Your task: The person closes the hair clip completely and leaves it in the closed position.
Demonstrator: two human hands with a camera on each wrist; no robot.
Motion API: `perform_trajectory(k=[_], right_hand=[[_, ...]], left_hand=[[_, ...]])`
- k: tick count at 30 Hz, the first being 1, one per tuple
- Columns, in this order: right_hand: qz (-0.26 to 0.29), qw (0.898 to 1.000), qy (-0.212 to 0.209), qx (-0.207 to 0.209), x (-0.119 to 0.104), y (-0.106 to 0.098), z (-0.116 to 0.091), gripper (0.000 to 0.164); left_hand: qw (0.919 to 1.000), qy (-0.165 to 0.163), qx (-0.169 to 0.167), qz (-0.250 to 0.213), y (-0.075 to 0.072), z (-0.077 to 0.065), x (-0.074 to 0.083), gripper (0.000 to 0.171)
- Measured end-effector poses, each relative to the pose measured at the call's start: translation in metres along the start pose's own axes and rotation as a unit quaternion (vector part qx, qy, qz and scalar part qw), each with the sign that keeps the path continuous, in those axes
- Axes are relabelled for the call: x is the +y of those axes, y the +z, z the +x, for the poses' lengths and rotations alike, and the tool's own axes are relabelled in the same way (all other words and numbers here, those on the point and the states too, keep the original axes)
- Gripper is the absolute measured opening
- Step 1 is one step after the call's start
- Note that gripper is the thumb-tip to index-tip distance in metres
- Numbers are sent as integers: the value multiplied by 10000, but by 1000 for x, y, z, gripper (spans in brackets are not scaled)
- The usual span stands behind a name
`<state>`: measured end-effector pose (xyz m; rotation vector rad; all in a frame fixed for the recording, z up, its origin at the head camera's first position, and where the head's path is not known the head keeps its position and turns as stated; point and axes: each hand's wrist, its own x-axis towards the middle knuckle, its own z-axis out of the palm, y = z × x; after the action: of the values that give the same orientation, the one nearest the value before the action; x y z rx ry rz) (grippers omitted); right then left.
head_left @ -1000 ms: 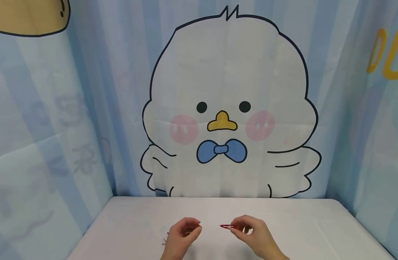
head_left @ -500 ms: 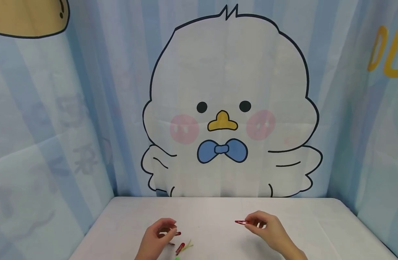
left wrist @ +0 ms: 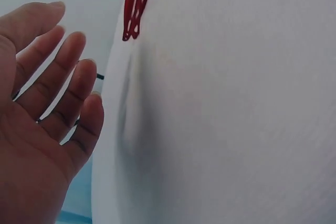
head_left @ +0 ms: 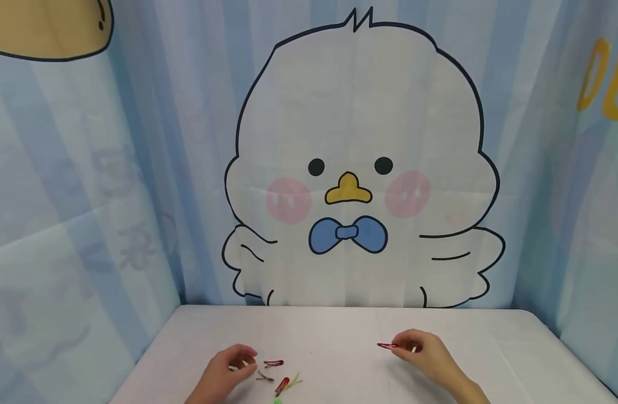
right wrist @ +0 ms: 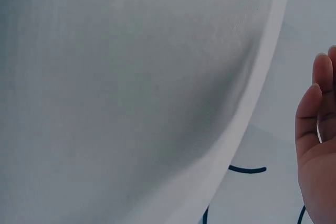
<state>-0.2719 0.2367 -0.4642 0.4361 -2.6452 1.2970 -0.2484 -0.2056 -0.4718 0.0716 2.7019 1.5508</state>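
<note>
In the head view my right hand [head_left: 426,354] pinches a red snap hair clip [head_left: 386,345] between thumb and fingertips above the table's right half. Only part of that hand [right wrist: 317,140] enters the right wrist view, and the clip is outside it. My left hand [head_left: 227,370] has loosely bent fingers with nothing between them, left of the other clips. Closest to its fingertips are a red snap clip [head_left: 273,363] and a dark, thin clip [head_left: 265,376]. In the left wrist view, a red snap clip [left wrist: 129,10] lies beyond the spread fingers of the left hand [left wrist: 47,98].
Another red clip [head_left: 282,386] lies on the white table [head_left: 339,325], beside a thin yellow-green forked piece [head_left: 294,381]. Something bright green [head_left: 277,400] shows at the bottom edge. Behind the table hangs a blue striped curtain [head_left: 203,168] with a cartoon chick.
My hands have moved apart. The left one went left and let go of a red clip, now on the table; the right one carried its clip to the right.
</note>
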Motion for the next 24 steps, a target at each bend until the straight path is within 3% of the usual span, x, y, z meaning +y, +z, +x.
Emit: perform_trajectory(k=[12,19,24], right_hand=[[-57,9985,-97,-537,14,-4,15,11],[-170,9970,-12,-758,24,-2,20,11],[-402,9954,237,-838,30,-1,20,11]], left_hand=[[9946,74,-756,705,-2,12,-7,16],[9909,12,-925,977,-1,13,-9,18],[9882,275,-1031,1101,-1,16,-12,18]])
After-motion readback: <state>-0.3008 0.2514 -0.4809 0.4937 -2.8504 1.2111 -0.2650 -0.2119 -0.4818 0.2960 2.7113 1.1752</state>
